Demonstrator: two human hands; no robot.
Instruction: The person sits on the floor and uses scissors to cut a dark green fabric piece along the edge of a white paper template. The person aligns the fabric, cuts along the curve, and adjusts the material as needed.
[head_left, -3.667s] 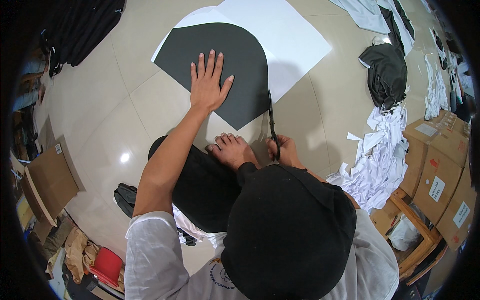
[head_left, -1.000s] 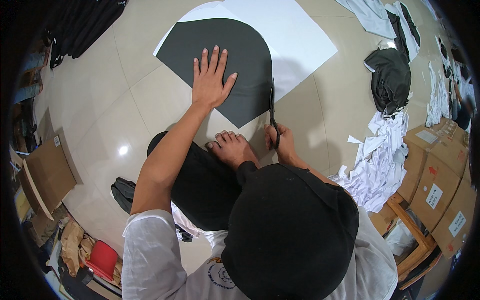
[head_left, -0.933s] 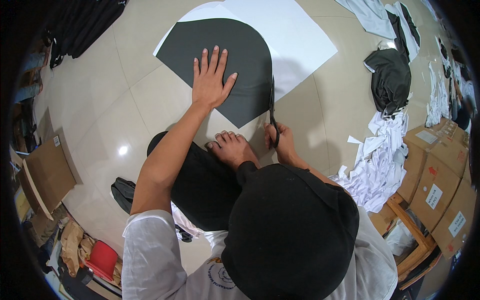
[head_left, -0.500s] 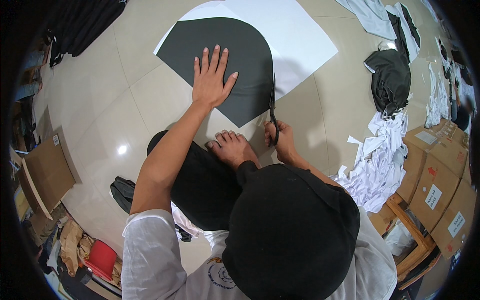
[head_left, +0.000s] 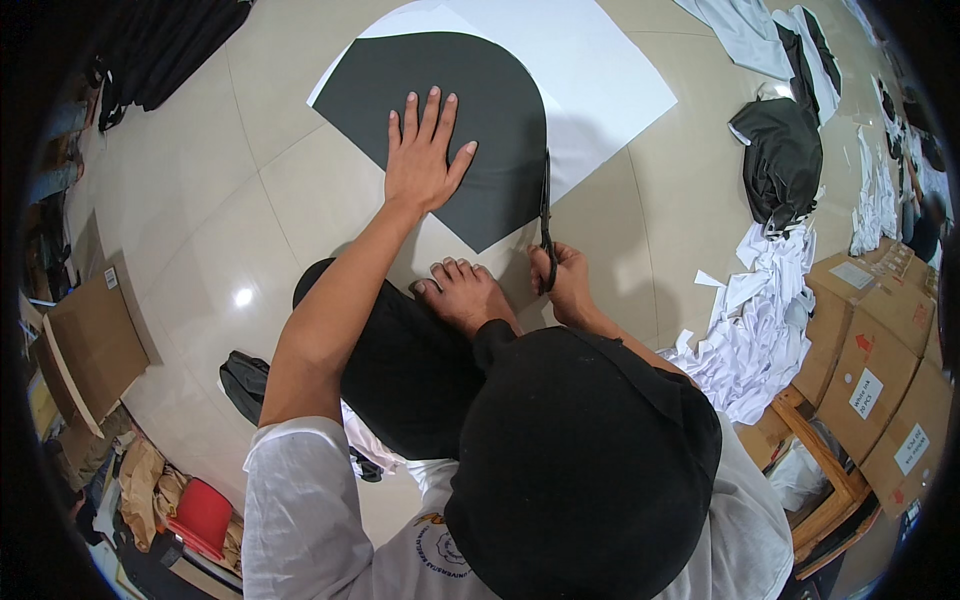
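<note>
My left hand (head_left: 424, 158) lies flat with fingers spread on a dark grey sheet (head_left: 490, 130), which has a rounded top and a pointed lower corner. Beneath it, a larger white sheet (head_left: 615, 95) shows beyond the curved edge, mostly to the right. Black scissors (head_left: 546, 225) are gripped in my right hand (head_left: 566, 275), fingers in the handles. Their blades point away from me along the dark sheet's right edge, where the white sheet ends beside them. How far the blades are parted is hard to make out.
My bare foot (head_left: 467, 298) rests on the tiled floor (head_left: 200, 200) just below the sheets' corner. White scraps (head_left: 755, 330) are heaped at right, beside cardboard boxes (head_left: 870, 350) and a dark cloth bundle (head_left: 780, 165). An open carton (head_left: 95, 345) and a red object (head_left: 203, 518) are at left.
A faint ripple in the dark sheet beside the blades has flattened. Both hands and the scissors stay almost where they were.
</note>
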